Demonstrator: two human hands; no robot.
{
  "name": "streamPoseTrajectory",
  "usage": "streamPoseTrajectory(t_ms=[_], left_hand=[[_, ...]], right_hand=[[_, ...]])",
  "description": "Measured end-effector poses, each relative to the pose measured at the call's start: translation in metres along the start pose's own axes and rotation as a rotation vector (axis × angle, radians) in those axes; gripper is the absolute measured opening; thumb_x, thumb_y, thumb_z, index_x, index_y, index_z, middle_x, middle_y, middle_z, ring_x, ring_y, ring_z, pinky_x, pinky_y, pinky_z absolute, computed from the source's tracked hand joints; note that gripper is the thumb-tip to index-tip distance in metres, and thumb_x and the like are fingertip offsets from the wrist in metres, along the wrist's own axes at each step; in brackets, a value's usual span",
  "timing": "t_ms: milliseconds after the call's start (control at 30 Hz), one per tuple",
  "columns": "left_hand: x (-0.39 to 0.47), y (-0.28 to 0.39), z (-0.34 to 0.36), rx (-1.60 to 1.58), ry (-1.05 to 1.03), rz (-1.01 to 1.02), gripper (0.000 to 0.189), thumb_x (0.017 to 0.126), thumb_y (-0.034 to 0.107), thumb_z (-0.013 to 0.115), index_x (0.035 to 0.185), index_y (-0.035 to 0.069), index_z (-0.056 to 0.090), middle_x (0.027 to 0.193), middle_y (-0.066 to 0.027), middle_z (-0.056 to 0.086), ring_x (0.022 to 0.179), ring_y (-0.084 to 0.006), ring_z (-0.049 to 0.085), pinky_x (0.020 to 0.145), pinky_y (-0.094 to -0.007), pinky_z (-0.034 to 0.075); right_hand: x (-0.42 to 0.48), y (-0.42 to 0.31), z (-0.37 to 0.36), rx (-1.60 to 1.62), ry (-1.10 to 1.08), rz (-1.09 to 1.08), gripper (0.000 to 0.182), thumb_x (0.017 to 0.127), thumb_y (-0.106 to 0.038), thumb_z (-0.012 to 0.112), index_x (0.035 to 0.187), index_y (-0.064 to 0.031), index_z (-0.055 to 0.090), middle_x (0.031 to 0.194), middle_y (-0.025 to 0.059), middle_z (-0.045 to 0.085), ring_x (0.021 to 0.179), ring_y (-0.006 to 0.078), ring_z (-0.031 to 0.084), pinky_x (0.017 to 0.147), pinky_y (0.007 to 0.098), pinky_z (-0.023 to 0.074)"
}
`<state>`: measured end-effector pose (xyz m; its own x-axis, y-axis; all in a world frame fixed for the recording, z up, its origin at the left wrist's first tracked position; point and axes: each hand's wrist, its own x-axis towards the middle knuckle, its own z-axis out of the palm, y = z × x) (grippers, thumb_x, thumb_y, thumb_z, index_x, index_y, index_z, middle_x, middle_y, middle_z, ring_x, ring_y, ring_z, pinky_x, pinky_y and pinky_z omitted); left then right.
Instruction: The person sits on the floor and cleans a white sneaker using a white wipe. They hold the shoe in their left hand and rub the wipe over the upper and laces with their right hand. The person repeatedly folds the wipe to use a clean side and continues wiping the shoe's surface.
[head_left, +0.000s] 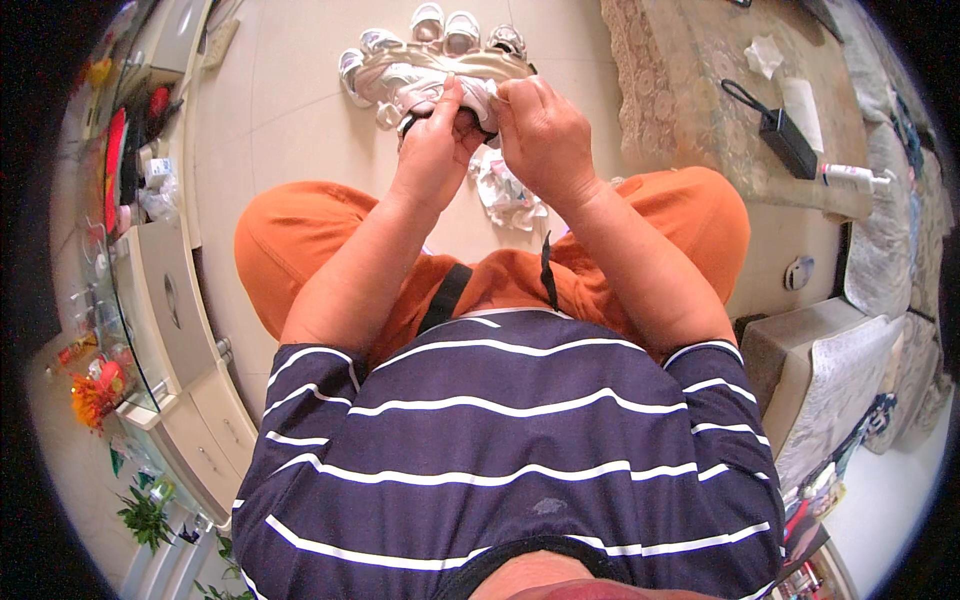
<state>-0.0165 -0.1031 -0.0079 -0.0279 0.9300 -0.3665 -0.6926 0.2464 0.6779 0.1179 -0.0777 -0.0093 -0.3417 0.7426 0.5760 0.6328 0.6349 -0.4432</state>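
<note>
A whitish shoe (416, 96) with a dark inner lining is up in front of me, over a beige item with several shoes round it. My left hand (442, 146) has its thumb along the shoe's upper and its fingers inside the opening, gripping it. At the shoe's right edge, my right hand (536, 124) pinches a small white piece between thumb and fingers; whether this is part of the shoe I cannot tell. Beyond both hands, several white and grey shoes (460, 34) stand on the floor. Crumpled white paper or plastic (506, 191) lies on the floor below my hands.
On the right stands a table with a lace-edged cloth (652, 97), holding a black box with a strap (787, 142), a white bottle (855, 178) and crumpled tissue (763, 56). A grey sofa (802, 352) is at right, a cabinet (169, 292) at left.
</note>
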Motion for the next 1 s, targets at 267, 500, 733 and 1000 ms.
streamPoseTrajectory(t_ms=[267,500,733,1000], left_hand=[[-0.008,-0.017,0.012,0.157,-0.047,0.011,0.032,0.099,0.034,0.046,0.106,0.005,0.057,0.089,-0.0011,0.059,0.077,-0.0091,0.056,0.071,-0.0262,0.049],[0.011,-0.004,-0.013,-0.358,-0.091,-0.151,0.027,0.101,0.028,0.040,0.106,0.005,0.054,0.098,-0.0073,0.062,0.089,-0.0178,0.060,0.082,-0.0318,0.050],[0.006,0.000,-0.007,-0.344,-0.097,-0.137,0.028,0.102,0.027,0.037,0.108,0.005,0.052,0.104,-0.0085,0.061,0.093,-0.0188,0.060,0.085,-0.0329,0.050],[-0.002,-0.012,-0.004,-0.144,-0.069,-0.089,0.027,0.101,0.028,0.040,0.108,0.005,0.053,0.098,-0.0064,0.061,0.087,-0.0159,0.060,0.078,-0.0301,0.050]], right_hand=[[0.014,0.002,-0.006,-0.060,0.005,-0.006,0.006,0.084,-0.012,0.058,0.087,-0.0081,0.054,0.077,0.0103,0.058,0.069,0.0320,0.060,0.057,0.0399,0.0476],[0.004,-0.008,-0.007,0.053,0.026,-0.004,0.006,0.085,-0.010,0.058,0.089,-0.0073,0.055,0.079,0.0107,0.058,0.067,0.0317,0.060,0.055,0.0391,0.0479],[0.008,-0.004,-0.006,0.007,0.057,-0.056,0.011,0.079,-0.009,0.057,0.089,-0.0077,0.051,0.079,0.0098,0.055,0.068,0.0278,0.061,0.054,0.0367,0.0512],[0.009,-0.003,-0.009,-0.106,-0.042,-0.007,0.010,0.079,-0.010,0.055,0.086,-0.0070,0.049,0.079,0.0103,0.056,0.069,0.0286,0.062,0.055,0.0384,0.0519]])
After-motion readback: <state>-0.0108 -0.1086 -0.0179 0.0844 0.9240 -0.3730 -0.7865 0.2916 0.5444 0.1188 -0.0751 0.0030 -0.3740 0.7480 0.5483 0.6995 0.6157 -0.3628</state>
